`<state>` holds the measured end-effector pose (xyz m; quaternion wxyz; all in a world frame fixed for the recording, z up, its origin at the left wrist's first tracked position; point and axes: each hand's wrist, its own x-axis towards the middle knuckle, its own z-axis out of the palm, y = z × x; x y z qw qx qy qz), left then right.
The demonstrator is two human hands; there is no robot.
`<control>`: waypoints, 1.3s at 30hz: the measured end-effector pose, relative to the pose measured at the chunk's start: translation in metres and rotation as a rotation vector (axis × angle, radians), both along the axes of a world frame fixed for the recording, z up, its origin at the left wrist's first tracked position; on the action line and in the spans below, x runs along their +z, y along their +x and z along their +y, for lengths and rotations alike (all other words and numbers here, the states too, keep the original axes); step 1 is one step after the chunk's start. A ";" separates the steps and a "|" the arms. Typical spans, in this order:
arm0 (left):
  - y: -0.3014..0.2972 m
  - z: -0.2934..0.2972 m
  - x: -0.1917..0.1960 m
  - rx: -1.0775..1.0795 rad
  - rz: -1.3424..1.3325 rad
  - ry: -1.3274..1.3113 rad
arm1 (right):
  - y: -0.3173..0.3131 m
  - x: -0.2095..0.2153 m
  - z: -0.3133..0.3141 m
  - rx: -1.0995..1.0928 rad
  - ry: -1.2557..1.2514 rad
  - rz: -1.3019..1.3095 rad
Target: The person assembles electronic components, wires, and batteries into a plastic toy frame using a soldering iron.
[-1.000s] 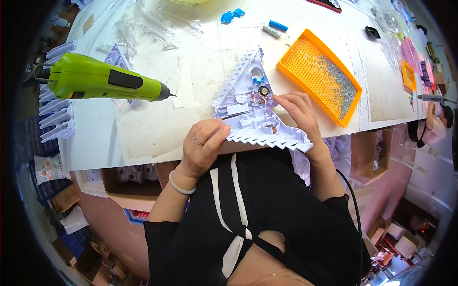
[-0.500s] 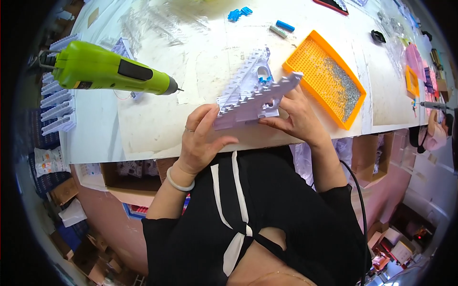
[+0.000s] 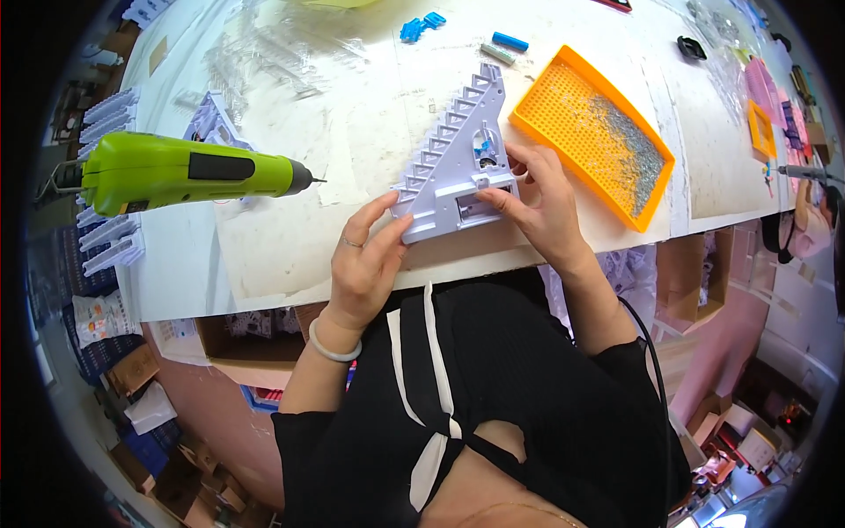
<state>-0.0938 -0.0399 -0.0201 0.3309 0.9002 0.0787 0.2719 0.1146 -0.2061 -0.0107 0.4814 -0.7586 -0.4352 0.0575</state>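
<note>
A pale lavender plastic part (image 3: 451, 167), shaped like a triangle with a stepped edge on its left, sits between my hands near the table's front edge. My left hand (image 3: 365, 264) grips its lower left corner with the fingertips. At its right side, my right hand (image 3: 547, 204) pinches the part, thumb on the face beside a rectangular opening. Inside a rounded slot higher on the part shows a small blue piece (image 3: 483, 147). To the left, a green electric screwdriver (image 3: 194, 173) hangs with its bit pointing right, apart from both hands.
An orange perforated tray (image 3: 537, 125) of small metal screws (image 3: 641, 158) lies right of the part. Blue pieces (image 3: 422, 26), a blue cylinder (image 3: 510, 41) and clear plastic bags (image 3: 264, 62) are farther back. Stacked lavender stepped parts (image 3: 113, 238) stand at the left edge.
The lavender part has turned from a tilted, edge-on pose to show its flat face and rectangular opening. My right hand has shifted its hold along its right side.
</note>
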 end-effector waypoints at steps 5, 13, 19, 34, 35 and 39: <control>0.008 -0.003 0.001 0.049 -0.027 -0.097 | 0.000 0.008 0.000 -0.002 -0.099 0.196; 0.017 -0.003 0.004 0.107 0.002 -0.160 | 0.013 0.013 0.007 0.040 -0.156 0.297; 0.022 0.002 0.005 0.116 0.004 -0.077 | 0.016 0.005 0.008 0.021 -0.174 0.251; 0.025 -0.001 0.002 0.149 0.017 -0.212 | 0.036 0.018 -0.009 0.271 -0.205 0.438; 0.025 -0.002 0.003 0.153 0.025 -0.236 | 0.036 0.019 -0.014 0.265 -0.205 0.435; 0.024 -0.001 -0.002 0.156 0.029 -0.266 | 0.029 0.018 -0.022 0.319 -0.199 0.239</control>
